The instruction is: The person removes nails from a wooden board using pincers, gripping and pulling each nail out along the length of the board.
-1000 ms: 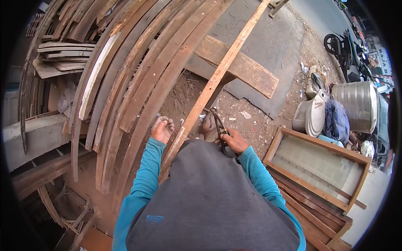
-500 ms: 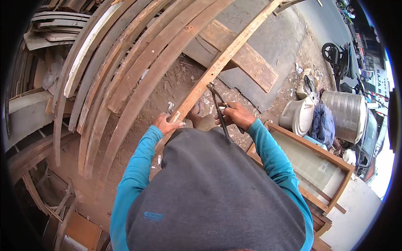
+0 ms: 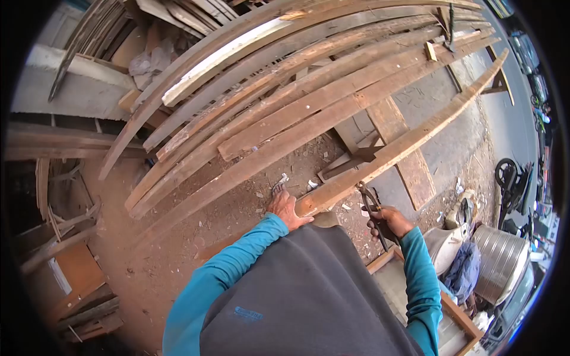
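A long, narrow wooden plank (image 3: pixel 404 142) runs from just in front of my body toward the upper right, across a short wide board (image 3: pixel 414 180). My left hand (image 3: pixel 287 212) grips the plank near its close end. In my right hand (image 3: pixel 390 222) is a pair of dark metal pincers (image 3: pixel 372 207), held by the handles. The pincers' head is at the plank's right edge; whether the jaws bite on anything is too small to tell.
Several long wooden beams (image 3: pixel 285 157) lie side by side on the left and ahead. On the right are a metal drum (image 3: pixel 500 261), a blue cloth bundle (image 3: pixel 463 270) and a wooden frame (image 3: pixel 463 320). A motorcycle (image 3: pixel 512 190) stands farther off.
The view has turned, and the plank now slants farther right. My left hand, off the plank at first, has taken hold of it. The pincers stay in my right hand.
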A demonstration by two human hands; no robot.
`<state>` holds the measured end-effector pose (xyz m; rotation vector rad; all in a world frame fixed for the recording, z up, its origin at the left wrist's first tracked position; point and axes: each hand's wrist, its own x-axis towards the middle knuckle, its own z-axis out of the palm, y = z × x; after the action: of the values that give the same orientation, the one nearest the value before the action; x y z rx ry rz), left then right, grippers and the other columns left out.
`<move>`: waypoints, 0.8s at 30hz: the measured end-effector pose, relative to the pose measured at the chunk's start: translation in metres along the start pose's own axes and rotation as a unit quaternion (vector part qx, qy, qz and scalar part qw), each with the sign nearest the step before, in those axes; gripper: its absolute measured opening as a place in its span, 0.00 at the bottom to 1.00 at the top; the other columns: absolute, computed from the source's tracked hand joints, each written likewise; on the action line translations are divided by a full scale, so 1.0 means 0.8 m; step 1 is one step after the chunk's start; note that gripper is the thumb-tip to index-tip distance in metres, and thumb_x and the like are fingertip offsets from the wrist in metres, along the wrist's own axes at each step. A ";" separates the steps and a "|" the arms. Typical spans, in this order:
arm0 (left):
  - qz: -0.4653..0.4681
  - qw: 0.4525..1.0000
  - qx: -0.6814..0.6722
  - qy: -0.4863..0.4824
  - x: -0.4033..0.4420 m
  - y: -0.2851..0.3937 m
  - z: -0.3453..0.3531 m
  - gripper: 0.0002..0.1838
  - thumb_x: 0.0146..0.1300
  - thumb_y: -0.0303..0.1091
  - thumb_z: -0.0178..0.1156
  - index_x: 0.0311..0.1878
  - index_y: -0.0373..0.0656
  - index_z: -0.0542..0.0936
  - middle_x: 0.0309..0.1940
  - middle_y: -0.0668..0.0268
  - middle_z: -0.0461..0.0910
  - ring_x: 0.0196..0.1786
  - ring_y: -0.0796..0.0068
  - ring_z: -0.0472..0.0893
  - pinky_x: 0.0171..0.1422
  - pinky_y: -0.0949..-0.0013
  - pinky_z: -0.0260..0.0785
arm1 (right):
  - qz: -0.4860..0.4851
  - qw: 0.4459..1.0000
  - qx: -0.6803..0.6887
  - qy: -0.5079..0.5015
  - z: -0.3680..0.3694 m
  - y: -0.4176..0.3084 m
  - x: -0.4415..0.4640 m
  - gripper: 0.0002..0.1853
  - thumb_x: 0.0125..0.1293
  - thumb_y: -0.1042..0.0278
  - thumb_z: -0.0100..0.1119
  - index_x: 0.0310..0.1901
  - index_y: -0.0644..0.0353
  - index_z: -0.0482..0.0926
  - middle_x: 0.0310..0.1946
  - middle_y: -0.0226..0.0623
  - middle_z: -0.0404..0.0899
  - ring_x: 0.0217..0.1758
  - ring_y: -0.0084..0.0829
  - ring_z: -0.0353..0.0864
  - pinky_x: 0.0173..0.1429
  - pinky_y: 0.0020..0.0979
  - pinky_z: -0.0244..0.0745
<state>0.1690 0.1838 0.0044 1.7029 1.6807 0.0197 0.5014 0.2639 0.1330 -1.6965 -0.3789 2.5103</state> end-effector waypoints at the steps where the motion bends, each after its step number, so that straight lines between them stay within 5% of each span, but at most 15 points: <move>1: -0.039 0.999 -0.004 0.016 -0.008 -0.008 -0.005 0.48 0.43 0.70 0.73 0.52 0.29 0.80 0.63 0.38 0.68 0.72 0.42 0.64 0.79 0.51 0.55 | 0.016 0.998 0.063 -0.015 0.001 0.007 0.001 0.23 0.70 0.69 0.46 0.66 0.64 0.66 0.29 0.35 0.73 0.24 0.29 0.72 0.28 0.33 0.74; 3: -0.008 0.999 -0.030 -0.045 0.001 0.002 -0.006 0.51 0.44 0.70 0.72 0.56 0.28 0.78 0.63 0.39 0.68 0.70 0.41 0.67 0.75 0.50 0.61 | 0.011 0.997 0.066 0.026 0.037 0.018 0.000 0.17 0.72 0.65 0.49 0.60 0.61 0.69 0.26 0.29 0.64 0.21 0.24 0.61 0.25 0.29 0.62; 8: -0.025 0.994 -0.045 -0.093 0.011 0.004 -0.006 0.51 0.45 0.73 0.69 0.56 0.30 0.78 0.63 0.41 0.70 0.71 0.46 0.66 0.77 0.50 0.58 | -0.092 0.986 0.066 0.126 0.069 0.067 0.024 0.12 0.74 0.61 0.49 0.47 0.63 0.70 0.27 0.31 0.68 0.21 0.22 0.65 0.23 0.29 0.66; 14: -0.017 0.983 -0.076 -0.167 0.040 -0.028 -0.010 0.54 0.45 0.75 0.68 0.58 0.30 0.79 0.62 0.39 0.73 0.68 0.45 0.72 0.72 0.52 0.66 | -0.267 0.917 0.125 0.270 0.151 0.147 0.140 0.10 0.75 0.61 0.49 0.46 0.60 0.69 0.27 0.35 0.70 0.24 0.29 0.71 0.28 0.37 0.71; 16: -0.008 0.970 -0.148 -0.193 0.049 -0.039 -0.023 0.52 0.46 0.77 0.67 0.52 0.29 0.82 0.55 0.41 0.79 0.57 0.49 0.81 0.63 0.56 0.74 | -0.376 0.815 -0.203 0.392 0.141 0.162 0.155 0.11 0.74 0.62 0.50 0.47 0.62 0.69 0.28 0.45 0.73 0.29 0.42 0.75 0.37 0.45 0.72; 17: -0.002 0.970 -0.138 -0.198 0.052 -0.040 -0.026 0.52 0.46 0.77 0.67 0.52 0.29 0.82 0.55 0.41 0.79 0.57 0.49 0.81 0.63 0.56 0.74 | -0.377 0.814 -0.192 0.398 0.135 0.167 0.151 0.11 0.74 0.62 0.50 0.47 0.62 0.69 0.28 0.45 0.73 0.29 0.42 0.75 0.37 0.45 0.72; 19: 0.051 0.982 -0.182 0.017 0.049 -0.036 -0.021 0.45 0.55 0.72 0.66 0.49 0.30 0.83 0.45 0.48 0.83 0.48 0.58 0.84 0.55 0.58 0.76 | -0.351 0.827 -0.289 0.330 0.139 0.158 0.104 0.14 0.73 0.63 0.50 0.52 0.63 0.67 0.39 0.65 0.77 0.45 0.67 0.76 0.49 0.53 0.71; 20: 0.051 0.982 -0.180 0.000 0.045 -0.019 -0.027 0.45 0.55 0.72 0.66 0.49 0.30 0.83 0.45 0.48 0.83 0.48 0.58 0.84 0.55 0.58 0.76 | -0.331 0.834 -0.306 0.320 0.143 0.155 0.090 0.14 0.70 0.64 0.52 0.52 0.62 0.67 0.39 0.63 0.78 0.44 0.65 0.78 0.49 0.54 0.71; 22: 0.032 0.901 -0.431 0.046 0.040 0.034 -0.059 0.33 0.64 0.63 0.65 0.47 0.34 0.84 0.32 0.62 0.82 0.37 0.72 0.80 0.43 0.67 0.75 | -0.304 0.840 -0.321 0.315 0.151 0.158 0.067 0.14 0.69 0.66 0.52 0.52 0.62 0.67 0.39 0.62 0.78 0.44 0.64 0.78 0.49 0.53 0.71; 24: 0.026 0.881 -0.473 -0.022 0.034 0.057 -0.069 0.29 0.66 0.59 0.65 0.46 0.37 0.84 0.29 0.67 0.79 0.34 0.77 0.77 0.40 0.70 0.72 | -0.334 0.816 -0.350 0.315 0.152 0.167 0.065 0.15 0.66 0.69 0.54 0.52 0.61 0.68 0.38 0.59 0.78 0.45 0.61 0.78 0.49 0.52 0.72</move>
<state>0.1855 0.2391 0.0546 0.9723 1.2417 0.7054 0.3784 0.1267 0.0952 -1.9668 -1.6052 1.2531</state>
